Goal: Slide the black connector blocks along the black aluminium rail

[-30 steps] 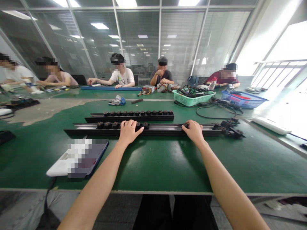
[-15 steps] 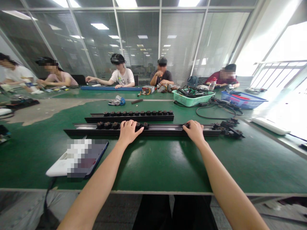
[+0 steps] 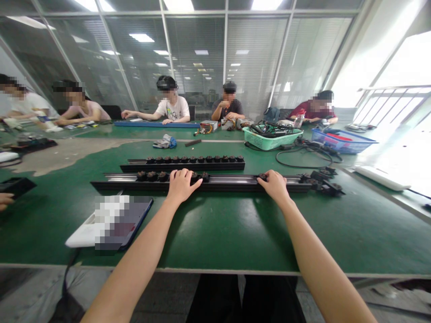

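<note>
Your right hand (image 3: 276, 185) pinches a black module (image 3: 261, 176); your left hand (image 3: 181, 185) drapes over the rail (image 3: 232, 186), grip unclear; skewed pushing could jam the module.

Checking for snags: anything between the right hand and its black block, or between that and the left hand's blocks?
Nothing visible: the right hand touches the black block, and only bare rail separates it from the blocks at the left hand.

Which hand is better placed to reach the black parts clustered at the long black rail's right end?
Probably the right hand: it is nearer those clustered black parts, though it touches a small black part on the long black rail. The left hand is farther away.
</note>
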Available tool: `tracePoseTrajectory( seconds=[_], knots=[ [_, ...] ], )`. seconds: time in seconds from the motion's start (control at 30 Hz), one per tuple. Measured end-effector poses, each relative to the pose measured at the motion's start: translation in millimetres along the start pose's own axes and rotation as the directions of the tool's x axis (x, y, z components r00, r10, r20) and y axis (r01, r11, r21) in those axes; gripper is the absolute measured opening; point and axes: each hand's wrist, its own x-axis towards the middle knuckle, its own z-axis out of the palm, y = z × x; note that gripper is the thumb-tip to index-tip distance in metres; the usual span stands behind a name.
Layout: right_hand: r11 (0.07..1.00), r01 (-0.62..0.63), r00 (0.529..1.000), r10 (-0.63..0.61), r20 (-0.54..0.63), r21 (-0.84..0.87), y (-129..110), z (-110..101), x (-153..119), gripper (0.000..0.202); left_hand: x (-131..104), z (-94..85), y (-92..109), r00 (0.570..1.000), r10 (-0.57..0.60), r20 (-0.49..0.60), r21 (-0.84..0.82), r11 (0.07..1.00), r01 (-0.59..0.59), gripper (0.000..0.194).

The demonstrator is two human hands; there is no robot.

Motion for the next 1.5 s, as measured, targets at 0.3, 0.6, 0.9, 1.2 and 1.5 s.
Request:
tracePoseTrajectory(
  seconds=[0.3,0.6,0.9,1.2,1.5],
  knots=[
    [1.0,0.003,1.0,-0.004,-0.011,-0.018,1.2,-1.0,-0.8,0.025,0.5,0.6,-0.9,1.0,0.004,0.001,0.012,1.0,-0.004,0.059],
    [0.999,-0.006,1.0,0.005,-0.014,-0.046,4.2,-2.4,-1.1,0.025,0.4,-0.3,-0.5,1.0,0.002,0.006,0.008,1.0,-0.002,0.059],
    [0.997,-0.044,0.999,0.045,0.018,-0.058,4.2,-3.9,-0.8,0.033,0.3,0.8,-1.2,1.0,0.011,0.0,0.01,1.0,-0.011,0.06],
    [0.995,-0.051,0.997,0.055,0.053,-0.088,-1.5,-8.6,-2.4,0.034,0.4,0.9,-1.9,1.0,0.014,-0.007,0.026,1.0,-0.014,0.058],
    [0.993,-0.027,0.998,0.032,0.047,-0.113,-1.9,-9.4,-3.2,0.033,0.5,-0.8,0.8,1.0,0.006,-0.006,0.012,1.0,-0.006,0.056]
  ],
)
